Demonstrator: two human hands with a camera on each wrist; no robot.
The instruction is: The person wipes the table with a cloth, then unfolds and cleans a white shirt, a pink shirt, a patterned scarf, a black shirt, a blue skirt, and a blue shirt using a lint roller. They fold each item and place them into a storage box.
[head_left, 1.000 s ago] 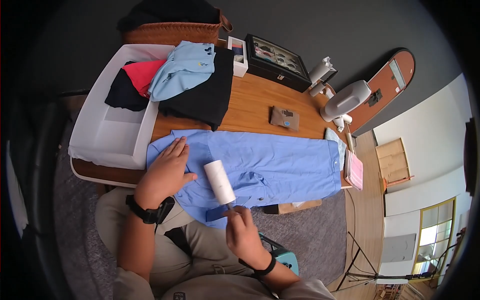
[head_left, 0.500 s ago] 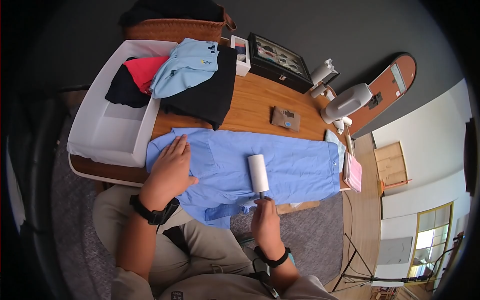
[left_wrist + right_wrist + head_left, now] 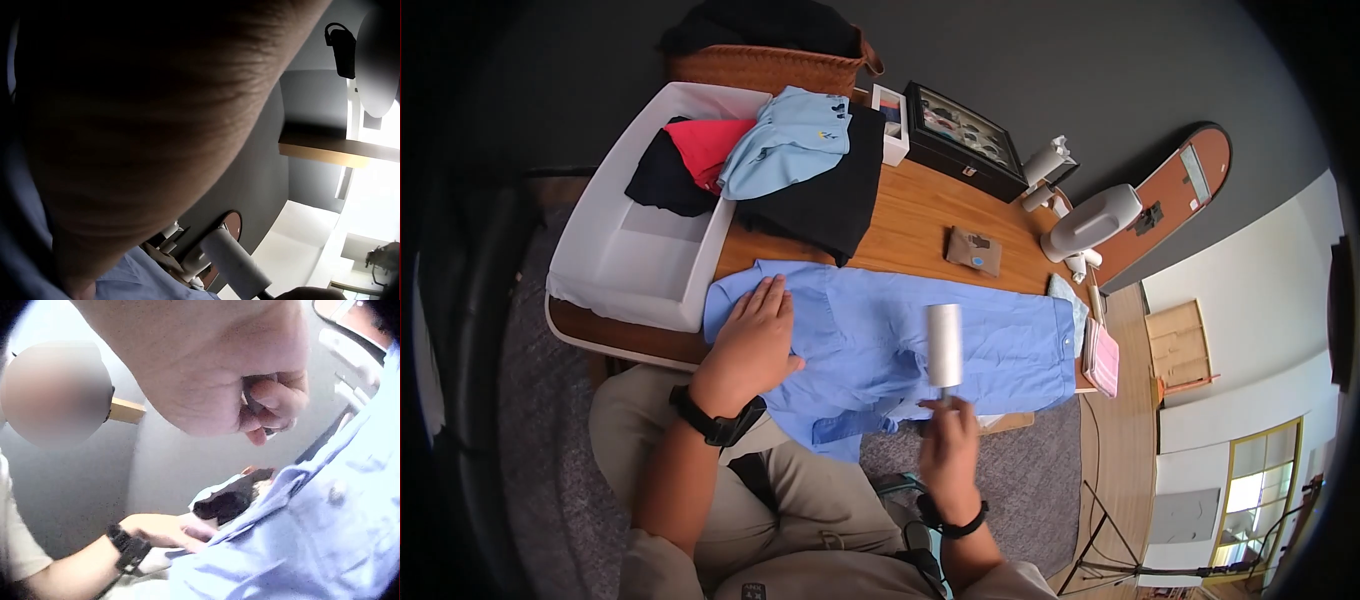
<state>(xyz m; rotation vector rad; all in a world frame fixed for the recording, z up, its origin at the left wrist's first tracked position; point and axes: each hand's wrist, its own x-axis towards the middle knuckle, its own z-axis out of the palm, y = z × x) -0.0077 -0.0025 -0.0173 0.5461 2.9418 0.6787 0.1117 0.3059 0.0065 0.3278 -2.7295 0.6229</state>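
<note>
A blue garment (image 3: pixel 1000 325) lies spread along the table's near side. The left hand (image 3: pixel 752 345) rests on its left end with fingers extended; in the left wrist view that hand (image 3: pixel 144 137) fills much of the picture. The right hand (image 3: pixel 950 455) grips the handle of a white lint roller (image 3: pixel 944 345), whose cylinder stands over the garment's middle in the head view; whether it touches the cloth cannot be told. In the right wrist view the fingers of the right hand (image 3: pixel 231 381) are curled round the handle. The roller (image 3: pixel 235 264) also shows in the left wrist view.
A white bin (image 3: pixel 625 245) with red and dark cloth stands at the left, light-blue (image 3: pixel 790 145) and black clothes beside it. Behind are a woven basket (image 3: pixel 765 68) and a black display case (image 3: pixel 965 140). A brown packet (image 3: pixel 974 251), a grey bottle (image 3: pixel 1092 222) and pink cloth (image 3: pixel 1102 358) are farther right.
The right hand has carried the roller rightward from near the left hand to the garment's middle, and its cylinder stands more upright in view. The left hand stays on the cloth.
</note>
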